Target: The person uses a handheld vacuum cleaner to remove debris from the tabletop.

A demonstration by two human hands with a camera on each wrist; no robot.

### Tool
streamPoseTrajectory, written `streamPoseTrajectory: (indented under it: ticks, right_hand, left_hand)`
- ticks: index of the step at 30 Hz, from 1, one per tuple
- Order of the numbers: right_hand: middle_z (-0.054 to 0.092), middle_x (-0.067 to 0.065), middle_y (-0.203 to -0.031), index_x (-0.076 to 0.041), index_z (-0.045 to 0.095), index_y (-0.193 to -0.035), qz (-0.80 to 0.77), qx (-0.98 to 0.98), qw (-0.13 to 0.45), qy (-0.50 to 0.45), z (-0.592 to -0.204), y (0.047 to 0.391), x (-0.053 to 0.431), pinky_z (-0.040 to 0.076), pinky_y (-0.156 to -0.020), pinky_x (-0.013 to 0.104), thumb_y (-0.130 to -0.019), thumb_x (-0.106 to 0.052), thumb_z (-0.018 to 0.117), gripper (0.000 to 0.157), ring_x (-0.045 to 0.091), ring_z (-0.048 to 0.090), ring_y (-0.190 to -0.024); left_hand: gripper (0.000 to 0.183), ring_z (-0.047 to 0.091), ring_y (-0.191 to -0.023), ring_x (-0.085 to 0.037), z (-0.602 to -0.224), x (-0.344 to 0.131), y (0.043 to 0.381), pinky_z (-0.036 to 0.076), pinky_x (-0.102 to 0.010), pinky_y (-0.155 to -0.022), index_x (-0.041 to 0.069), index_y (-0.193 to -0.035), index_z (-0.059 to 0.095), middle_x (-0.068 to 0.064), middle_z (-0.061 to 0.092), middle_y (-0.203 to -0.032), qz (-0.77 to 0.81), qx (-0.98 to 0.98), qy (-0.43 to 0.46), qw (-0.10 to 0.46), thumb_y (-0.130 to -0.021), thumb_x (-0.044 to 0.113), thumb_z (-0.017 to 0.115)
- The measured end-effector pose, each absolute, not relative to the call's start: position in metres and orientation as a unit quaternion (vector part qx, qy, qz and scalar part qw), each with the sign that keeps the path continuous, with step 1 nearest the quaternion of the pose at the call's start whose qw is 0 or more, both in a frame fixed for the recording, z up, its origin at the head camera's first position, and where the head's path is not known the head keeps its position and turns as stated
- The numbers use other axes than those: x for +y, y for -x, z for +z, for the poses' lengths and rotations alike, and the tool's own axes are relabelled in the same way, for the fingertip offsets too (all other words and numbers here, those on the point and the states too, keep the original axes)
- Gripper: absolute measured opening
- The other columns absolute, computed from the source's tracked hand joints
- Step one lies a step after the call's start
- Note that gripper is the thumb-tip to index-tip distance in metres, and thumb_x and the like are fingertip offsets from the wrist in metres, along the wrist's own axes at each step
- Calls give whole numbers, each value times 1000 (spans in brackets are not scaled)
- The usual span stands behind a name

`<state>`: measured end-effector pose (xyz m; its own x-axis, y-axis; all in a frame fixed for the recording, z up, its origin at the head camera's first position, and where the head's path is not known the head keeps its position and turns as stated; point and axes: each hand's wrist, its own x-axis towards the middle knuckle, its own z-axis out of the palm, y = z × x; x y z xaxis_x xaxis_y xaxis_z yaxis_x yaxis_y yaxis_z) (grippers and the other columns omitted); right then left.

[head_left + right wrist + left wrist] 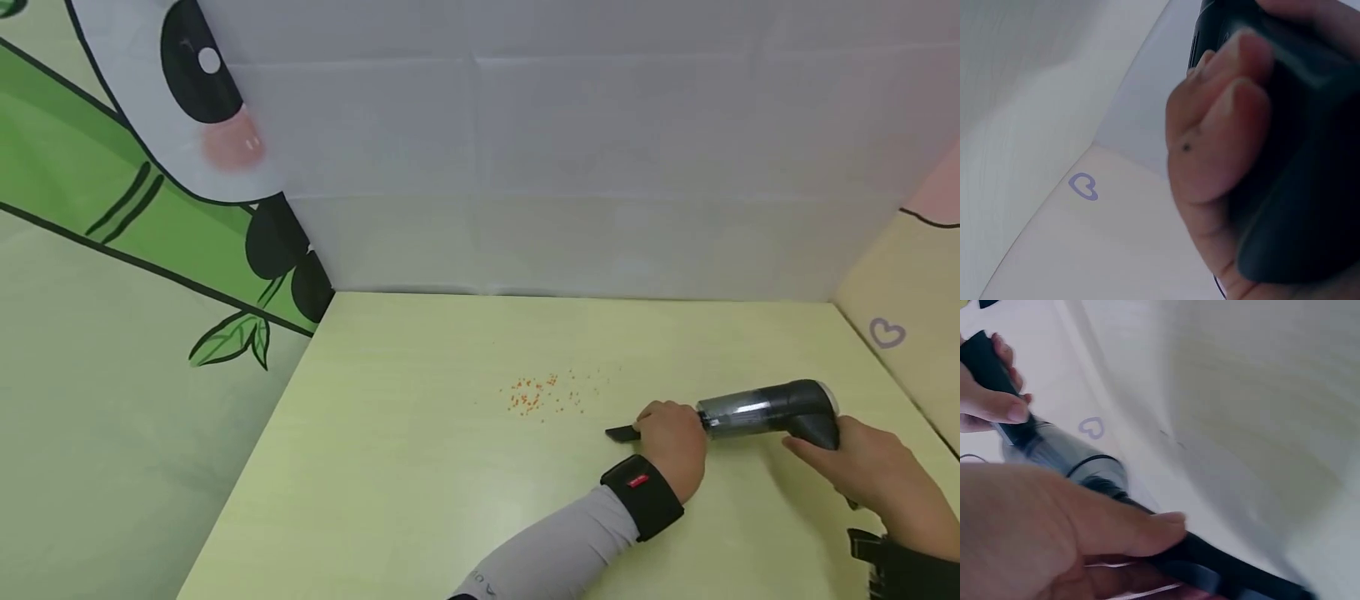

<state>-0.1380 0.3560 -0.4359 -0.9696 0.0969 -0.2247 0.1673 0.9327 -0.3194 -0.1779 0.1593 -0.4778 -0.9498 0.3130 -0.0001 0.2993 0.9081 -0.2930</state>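
Over the pale-yellow table's (pixel 360 483) right side, near the heart-marked side wall (pixel 911 375), the right hand (pixel 877 471) grips the handheld vacuum (pixel 750 412), the left hand (pixel 673 446) clasps and partly hides its nozzle (pixel 622 434), and orange crumbs (pixel 525 402) lie scattered just beyond.

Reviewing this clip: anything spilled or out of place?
Yes: small orange crumbs lie scattered on the tabletop, mostly left of the handheld vacuum. Loose and unevenly strewn, they look like a spill. Nothing else stands out.
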Motion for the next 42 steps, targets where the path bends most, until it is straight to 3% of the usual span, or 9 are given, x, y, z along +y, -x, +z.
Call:
streamPoseTrajectory:
  ticks: [6, 13, 24, 33, 42]
  right_hand:
    - [47, 4, -55, -4, 46, -69, -146, 980, 93, -99, -434, 136, 365, 37, -43, 35, -87, -64, 41, 64, 20, 48, -48]
    - [52, 6, -57, 5, 53, -74, -156, 971, 83, -159, -431, 137, 367, 40, -42, 38, -84, -69, 41, 75, 23, 50, -50]
    - [53, 9, -56, 3, 52, -73, -175, 959, 60, -216, -425, 145, 351, 41, -39, 39, -81, -74, 39, 78, 25, 51, -49]
    - [51, 10, -56, 3, 48, -75, -173, 963, 32, -205, -420, 153, 339, 39, -39, 39, -84, -69, 40, 73, 26, 49, -48]
    - [50, 11, -55, 4, 47, -75, -160, 961, 35, -224, -412, 150, 339, 40, -37, 39, -82, -71, 40, 76, 26, 48, -46]
  left_hand:
    - [26, 58, -83, -16, -487, 168, 194, 54, -26, -66, 27, -107, 59, 4, 62, -94, 132, -965, 203, 105, -91, 46, 52]
    - [25, 57, -85, -12, -491, 173, 214, 52, -21, -62, 27, -103, 61, 7, 62, -92, 104, -950, 243, 165, -93, 46, 48]
    - [43, 50, -106, -15, -483, 172, 231, 44, -23, -89, 17, -127, 53, 4, 55, -117, 77, -960, 249, 103, -95, 45, 43]
    - [39, 52, -107, -17, -473, 166, 238, 46, -21, -85, 17, -124, 55, 0, 58, -115, 54, -969, 217, 107, -96, 41, 43]
    - [40, 53, -103, -16, -470, 163, 235, 47, -19, -81, 17, -123, 55, 1, 59, -111, 53, -958, 247, 134, -95, 43, 45]
